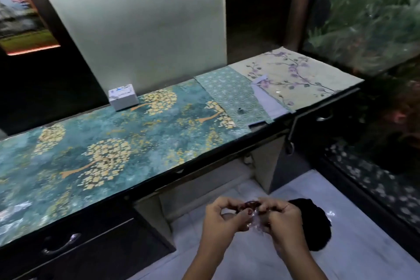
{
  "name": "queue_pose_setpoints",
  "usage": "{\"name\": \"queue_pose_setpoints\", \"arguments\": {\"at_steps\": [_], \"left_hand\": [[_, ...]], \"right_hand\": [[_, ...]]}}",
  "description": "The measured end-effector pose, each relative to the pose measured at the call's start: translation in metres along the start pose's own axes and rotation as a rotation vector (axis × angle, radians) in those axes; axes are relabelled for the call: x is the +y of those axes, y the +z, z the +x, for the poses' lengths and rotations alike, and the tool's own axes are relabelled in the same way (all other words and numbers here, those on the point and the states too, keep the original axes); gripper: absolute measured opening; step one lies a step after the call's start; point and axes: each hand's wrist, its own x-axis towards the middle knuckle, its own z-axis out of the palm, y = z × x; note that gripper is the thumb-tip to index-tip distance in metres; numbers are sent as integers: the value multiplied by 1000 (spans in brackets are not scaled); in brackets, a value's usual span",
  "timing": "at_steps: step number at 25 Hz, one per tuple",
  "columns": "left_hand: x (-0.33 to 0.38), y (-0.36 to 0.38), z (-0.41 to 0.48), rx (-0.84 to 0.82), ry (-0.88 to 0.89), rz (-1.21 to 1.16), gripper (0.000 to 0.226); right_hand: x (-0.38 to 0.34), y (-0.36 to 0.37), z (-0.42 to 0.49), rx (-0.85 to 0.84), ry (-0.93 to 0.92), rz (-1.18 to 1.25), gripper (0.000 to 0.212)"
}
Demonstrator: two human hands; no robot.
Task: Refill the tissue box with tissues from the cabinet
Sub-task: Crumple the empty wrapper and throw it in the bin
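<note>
Hands [219,218] [281,218] pinch a clear wrapper [255,223] below the counter [136,143], well apart from the box [123,97] on it; uneven pulling may tear or drop it.

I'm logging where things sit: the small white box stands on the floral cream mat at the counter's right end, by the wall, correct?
Not quite. The head view shows the small white box on the teal mat with gold trees, by the wall; the floral cream mat lies farther right.

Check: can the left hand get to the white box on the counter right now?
Probably not yet. The left hand and right hand both pinch a small crinkly wrapper. The path over the counter to the white box looks clear.
</note>
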Motion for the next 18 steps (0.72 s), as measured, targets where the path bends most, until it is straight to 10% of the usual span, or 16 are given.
{"name": "queue_pose_setpoints", "arguments": {"at_steps": [7,13,18], "left_hand": [[-41,145,55,151,-70,162,19],[-83,227,91,-190,-339,133,25],[-127,257,168,-303,-357,370,21]], "right_hand": [[-16,-128,41,-69,-35,-32,37],[-6,-230,99,-51,-26,-188,50],[45,-275,187,276,127,-76,39]]}}
